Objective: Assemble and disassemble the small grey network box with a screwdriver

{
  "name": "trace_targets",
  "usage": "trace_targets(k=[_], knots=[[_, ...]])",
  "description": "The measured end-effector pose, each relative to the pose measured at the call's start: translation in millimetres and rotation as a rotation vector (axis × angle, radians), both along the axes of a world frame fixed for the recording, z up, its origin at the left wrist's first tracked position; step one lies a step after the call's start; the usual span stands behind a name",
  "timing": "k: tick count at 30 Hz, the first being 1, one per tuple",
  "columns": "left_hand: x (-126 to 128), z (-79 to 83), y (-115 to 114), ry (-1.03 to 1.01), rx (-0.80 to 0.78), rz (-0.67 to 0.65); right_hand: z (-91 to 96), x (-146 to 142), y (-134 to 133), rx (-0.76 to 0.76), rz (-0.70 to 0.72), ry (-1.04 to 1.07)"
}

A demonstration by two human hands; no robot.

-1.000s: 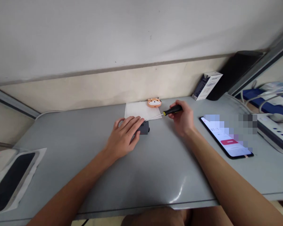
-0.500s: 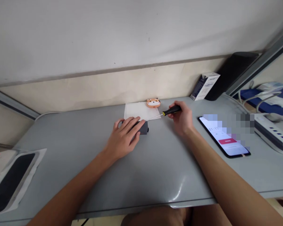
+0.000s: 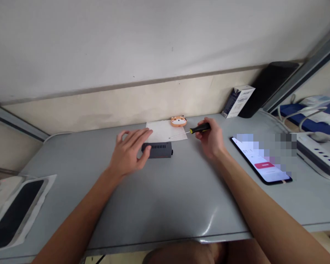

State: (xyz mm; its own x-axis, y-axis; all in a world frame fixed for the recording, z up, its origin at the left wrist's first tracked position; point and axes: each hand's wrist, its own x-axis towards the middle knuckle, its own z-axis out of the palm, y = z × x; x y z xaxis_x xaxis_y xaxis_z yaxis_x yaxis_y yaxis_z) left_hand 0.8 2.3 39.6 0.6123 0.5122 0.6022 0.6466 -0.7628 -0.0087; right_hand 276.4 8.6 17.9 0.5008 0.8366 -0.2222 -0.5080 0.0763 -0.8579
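A small dark grey box with a row of vents lies on the grey table. My left hand rests just left of it, fingers spread, thumb near the box's left end. My right hand is closed round the black and yellow handle of a thin screwdriver. Its metal shaft points left over a white sheet of paper, with the tip apart from the box. A small orange animal-face figure sits at the sheet's far edge.
A lit phone lies right of my right hand. A white and blue carton and a black object stand by the wall at the back right. A power strip lies far right. A dark screen in white wrapping sits at the left.
My left hand has come off the dark box and slid left, so the box's vented top now shows. The screwdriver tip has drawn back from the box.
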Motion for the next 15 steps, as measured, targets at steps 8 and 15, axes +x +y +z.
trace_targets(k=[8,15], knots=[[-12,1.1,11,-0.158,-0.852,0.020,-10.3,-14,-3,0.012,0.190,-0.248],[5,-17.0,6,-0.392,-1.080,0.023,8.2,14,-4,0.012,-0.197,-0.285]])
